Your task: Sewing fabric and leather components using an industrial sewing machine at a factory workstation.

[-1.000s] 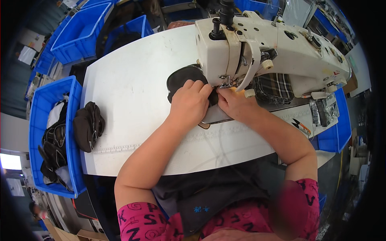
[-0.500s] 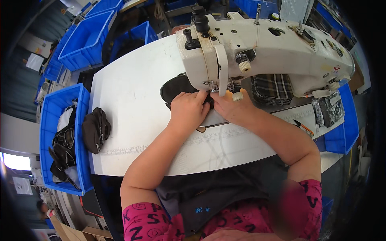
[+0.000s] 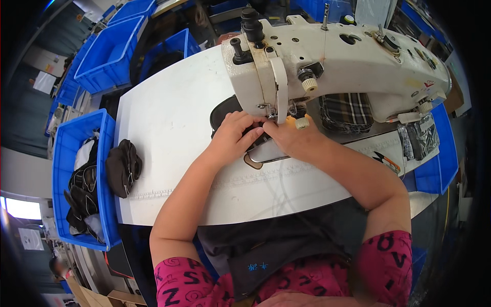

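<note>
A white industrial sewing machine [image 3: 327, 61] stands across the table, its needle end directly above my fingers. Under that end lies a dark, round-edged fabric piece [image 3: 221, 113], partly covered by my hands and the machine head. My left hand [image 3: 232, 137] grips the piece's near side, thumb and fingers drawn together. Close to the needle, my right hand [image 3: 295, 138] pinches the same piece, with its fingertips partly hidden behind the machine's knobs. The two hands nearly touch at their fingertips.
Plaid fabric pieces [image 3: 347, 112] are stacked under the machine arm. Orange-handled thread snips [image 3: 387, 161] lie to the right, near a plastic-wrapped packet [image 3: 420, 138]. At the left, a blue bin [image 3: 110, 204] holds dark pieces, with a dark fabric bundle [image 3: 123, 169] beside it.
My left hand has shifted slightly left and nearer to me, and its fingers have curled more. The dark piece has moved a little right and turned under the needle end.
</note>
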The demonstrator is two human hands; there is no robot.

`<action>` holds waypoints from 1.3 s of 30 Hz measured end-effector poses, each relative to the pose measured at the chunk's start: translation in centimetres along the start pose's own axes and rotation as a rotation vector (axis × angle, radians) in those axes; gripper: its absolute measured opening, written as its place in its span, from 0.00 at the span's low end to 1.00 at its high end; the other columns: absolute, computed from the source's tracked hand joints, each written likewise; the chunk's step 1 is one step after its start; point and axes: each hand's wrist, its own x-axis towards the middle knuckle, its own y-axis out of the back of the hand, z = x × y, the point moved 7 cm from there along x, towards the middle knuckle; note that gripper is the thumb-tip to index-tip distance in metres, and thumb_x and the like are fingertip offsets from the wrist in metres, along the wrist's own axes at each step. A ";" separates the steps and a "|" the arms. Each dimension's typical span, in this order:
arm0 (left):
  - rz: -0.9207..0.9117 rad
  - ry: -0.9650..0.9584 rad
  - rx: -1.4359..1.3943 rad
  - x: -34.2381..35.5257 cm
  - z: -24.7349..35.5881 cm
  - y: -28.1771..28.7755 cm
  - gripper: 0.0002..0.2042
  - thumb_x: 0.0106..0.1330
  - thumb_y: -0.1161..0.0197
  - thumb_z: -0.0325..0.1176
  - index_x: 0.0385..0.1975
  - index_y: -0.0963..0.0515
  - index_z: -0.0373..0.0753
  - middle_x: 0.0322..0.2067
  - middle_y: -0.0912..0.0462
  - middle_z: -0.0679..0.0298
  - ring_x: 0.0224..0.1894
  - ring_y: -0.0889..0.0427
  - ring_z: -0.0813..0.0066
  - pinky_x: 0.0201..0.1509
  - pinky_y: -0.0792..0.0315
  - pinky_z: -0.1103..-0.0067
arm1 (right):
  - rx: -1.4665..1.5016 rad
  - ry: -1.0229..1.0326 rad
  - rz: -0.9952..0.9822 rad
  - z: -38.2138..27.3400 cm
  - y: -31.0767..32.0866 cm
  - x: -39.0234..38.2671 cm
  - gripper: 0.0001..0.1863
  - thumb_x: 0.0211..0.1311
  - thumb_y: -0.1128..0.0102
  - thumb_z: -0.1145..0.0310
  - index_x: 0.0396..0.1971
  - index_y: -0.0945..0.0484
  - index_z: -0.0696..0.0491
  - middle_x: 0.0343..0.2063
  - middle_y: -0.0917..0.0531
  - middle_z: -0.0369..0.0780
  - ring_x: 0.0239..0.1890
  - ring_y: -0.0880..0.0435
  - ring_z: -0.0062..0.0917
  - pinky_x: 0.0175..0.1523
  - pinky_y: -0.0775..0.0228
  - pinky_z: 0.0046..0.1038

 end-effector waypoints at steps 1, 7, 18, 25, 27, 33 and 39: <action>0.000 0.002 0.001 0.2 -0.2 0.2 0.09 0.70 0.37 0.31 0.48 0.17 0.41 0.41 0.16 0.60 0.45 0.21 0.56 0.55 0.31 0.67 | -0.034 0.001 -0.029 0.0 -0.3 -0.1 0.23 0.59 0.40 0.76 0.56 0.27 0.54 0.38 0.17 0.40 0.40 0.13 0.34 0.39 0.21 0.35; -0.136 0.140 0.100 0.4 -1.4 -0.9 0.11 0.71 0.34 0.34 0.50 0.16 0.43 0.43 0.16 0.59 0.50 0.20 0.56 0.55 0.26 0.66 | -0.179 0.031 -0.040 -0.7 0.3 -1.0 0.22 0.60 0.41 0.75 0.56 0.26 0.56 0.37 0.16 0.39 0.35 0.13 0.30 0.35 0.23 0.33; -0.123 0.249 -0.054 0.5 -1.7 -0.5 0.10 0.71 0.33 0.33 0.45 0.15 0.34 0.34 0.12 0.59 0.37 0.16 0.65 0.46 0.24 0.72 | 0.119 0.024 -0.025 -2.3 2.3 -2.2 0.17 0.60 0.40 0.73 0.48 0.20 0.63 0.21 0.17 0.37 0.22 0.15 0.31 0.26 0.26 0.36; -0.108 0.158 0.107 0.1 -1.2 -1.0 0.09 0.71 0.32 0.33 0.44 0.14 0.34 0.33 0.14 0.54 0.35 0.16 0.59 0.43 0.23 0.71 | 0.076 0.045 -0.067 -2.7 2.3 -2.1 0.12 0.57 0.39 0.73 0.40 0.20 0.62 0.20 0.17 0.38 0.22 0.15 0.31 0.25 0.26 0.35; -0.137 0.251 0.077 -0.1 -2.0 -1.3 0.09 0.71 0.33 0.34 0.44 0.14 0.35 0.33 0.14 0.54 0.35 0.17 0.60 0.43 0.23 0.72 | 0.080 0.038 -0.077 -2.7 2.2 -2.1 0.11 0.57 0.39 0.73 0.39 0.20 0.62 0.20 0.17 0.38 0.22 0.15 0.31 0.25 0.26 0.35; -0.131 0.218 0.041 0.2 -1.9 -0.8 0.10 0.71 0.32 0.35 0.46 0.13 0.39 0.32 0.13 0.58 0.34 0.16 0.63 0.42 0.23 0.73 | 0.122 0.026 -0.082 -2.6 2.1 -2.1 0.14 0.59 0.41 0.73 0.43 0.19 0.63 0.20 0.17 0.38 0.22 0.15 0.30 0.24 0.27 0.34; -0.112 0.107 0.197 0.3 -1.6 -0.9 0.09 0.67 0.29 0.33 0.44 0.12 0.39 0.32 0.13 0.58 0.33 0.16 0.61 0.40 0.23 0.72 | 0.085 0.040 -0.087 -2.7 1.9 -2.2 0.22 0.60 0.40 0.71 0.55 0.19 0.62 0.20 0.17 0.36 0.23 0.14 0.28 0.25 0.27 0.32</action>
